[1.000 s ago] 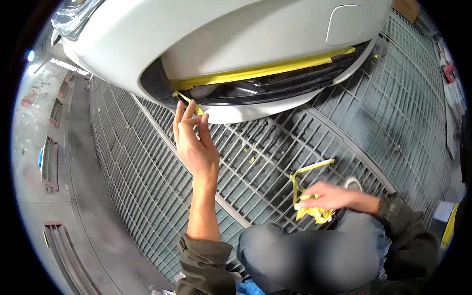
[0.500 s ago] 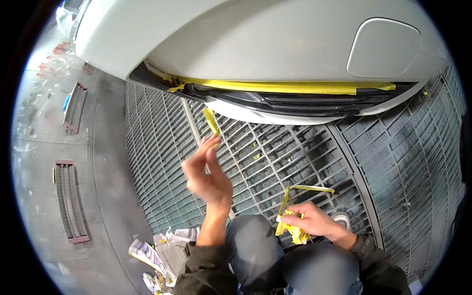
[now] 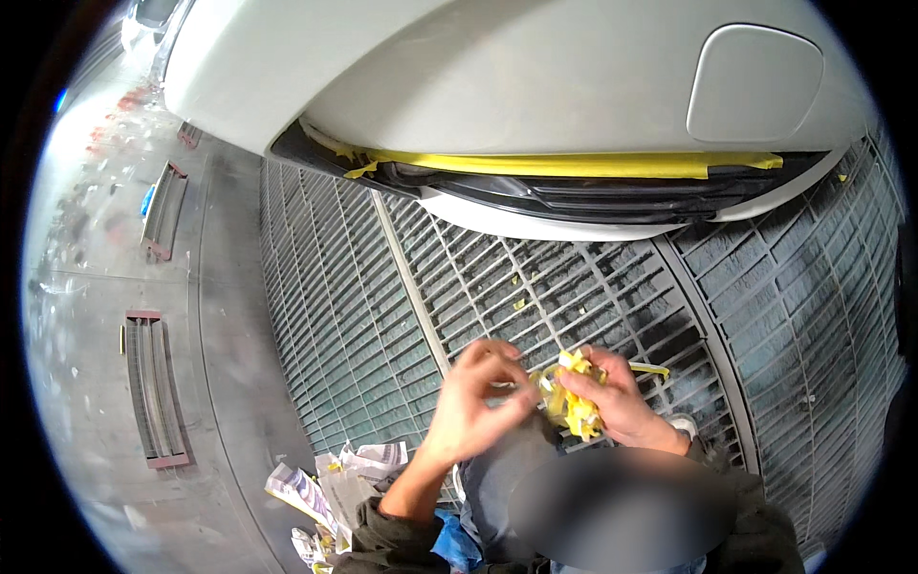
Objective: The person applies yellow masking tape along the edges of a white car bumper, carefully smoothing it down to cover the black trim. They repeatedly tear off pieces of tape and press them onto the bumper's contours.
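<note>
A crumpled wad of yellow masking tape (image 3: 579, 421) is gripped in my right hand (image 3: 626, 407), its fingers wrapped round it over my knees. A thin strip of tape (image 3: 650, 369) sticks out beyond that hand. Just left of the wad, my left hand (image 3: 478, 402) has curled fingers, the tips smeared by motion. Whether anything is between them I cannot tell. Ahead, a white car body panel (image 3: 535, 86) has a long band of yellow masking tape (image 3: 574, 165) along its lower edge, above black trim (image 3: 593, 196). A loose tape end (image 3: 360, 171) hangs at the band's left.
Metal floor grating (image 3: 354, 287) lies under me, with small yellow scraps (image 3: 519, 305) on it. Crumpled printed paper (image 3: 359, 478) sits by my left forearm. To the left is a grey surface (image 3: 86, 383) with long pink-ended fixtures (image 3: 156, 392).
My left hand has come down and right from near the car to beside the wad. The tape strip it held no longer shows there. My right hand has risen slightly with the wad.
</note>
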The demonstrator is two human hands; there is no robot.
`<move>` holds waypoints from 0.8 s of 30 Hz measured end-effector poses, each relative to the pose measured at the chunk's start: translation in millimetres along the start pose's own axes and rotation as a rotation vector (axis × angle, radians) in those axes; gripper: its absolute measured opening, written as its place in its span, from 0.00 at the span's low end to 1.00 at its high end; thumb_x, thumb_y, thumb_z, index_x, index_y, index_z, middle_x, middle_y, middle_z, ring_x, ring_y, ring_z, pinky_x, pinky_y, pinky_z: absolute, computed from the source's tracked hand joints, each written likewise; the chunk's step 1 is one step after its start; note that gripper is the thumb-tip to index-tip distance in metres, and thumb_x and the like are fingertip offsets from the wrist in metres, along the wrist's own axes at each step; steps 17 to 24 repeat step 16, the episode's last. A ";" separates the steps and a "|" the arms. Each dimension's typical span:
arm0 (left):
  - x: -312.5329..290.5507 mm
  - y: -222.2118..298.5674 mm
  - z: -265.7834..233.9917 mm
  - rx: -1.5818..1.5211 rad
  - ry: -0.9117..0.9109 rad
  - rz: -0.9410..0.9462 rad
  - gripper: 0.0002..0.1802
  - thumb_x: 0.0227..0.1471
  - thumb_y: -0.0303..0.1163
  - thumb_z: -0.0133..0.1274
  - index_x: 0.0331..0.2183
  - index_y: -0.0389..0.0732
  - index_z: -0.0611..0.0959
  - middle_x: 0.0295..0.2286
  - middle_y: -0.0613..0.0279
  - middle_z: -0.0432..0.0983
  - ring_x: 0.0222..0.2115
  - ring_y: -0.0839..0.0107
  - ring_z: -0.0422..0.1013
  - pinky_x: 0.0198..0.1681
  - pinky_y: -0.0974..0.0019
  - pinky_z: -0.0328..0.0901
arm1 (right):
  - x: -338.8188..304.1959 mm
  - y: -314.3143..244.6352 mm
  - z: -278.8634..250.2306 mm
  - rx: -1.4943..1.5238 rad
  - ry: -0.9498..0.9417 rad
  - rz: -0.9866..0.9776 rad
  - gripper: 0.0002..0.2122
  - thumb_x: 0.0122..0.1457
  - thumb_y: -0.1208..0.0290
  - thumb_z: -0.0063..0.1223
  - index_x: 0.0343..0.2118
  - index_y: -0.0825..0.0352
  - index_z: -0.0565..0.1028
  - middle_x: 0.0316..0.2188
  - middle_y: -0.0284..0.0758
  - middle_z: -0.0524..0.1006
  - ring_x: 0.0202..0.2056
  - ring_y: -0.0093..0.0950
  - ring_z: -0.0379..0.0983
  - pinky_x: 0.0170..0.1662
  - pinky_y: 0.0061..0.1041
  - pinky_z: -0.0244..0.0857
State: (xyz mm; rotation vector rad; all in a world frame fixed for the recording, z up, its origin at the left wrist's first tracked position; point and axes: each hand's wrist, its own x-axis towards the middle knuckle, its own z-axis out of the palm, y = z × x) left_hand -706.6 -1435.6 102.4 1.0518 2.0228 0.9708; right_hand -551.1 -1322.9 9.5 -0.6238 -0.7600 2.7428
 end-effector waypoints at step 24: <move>138.0 26.3 -139.3 1.440 0.735 0.565 0.18 0.53 0.36 0.56 0.46 0.47 0.78 0.20 0.65 0.78 0.16 0.68 0.75 0.17 0.65 0.67 | -17.4 7.4 2.0 -0.268 -0.205 0.117 0.07 0.57 0.71 0.57 0.36 0.68 0.75 0.29 0.25 0.76 0.30 0.12 0.70 0.34 0.14 0.64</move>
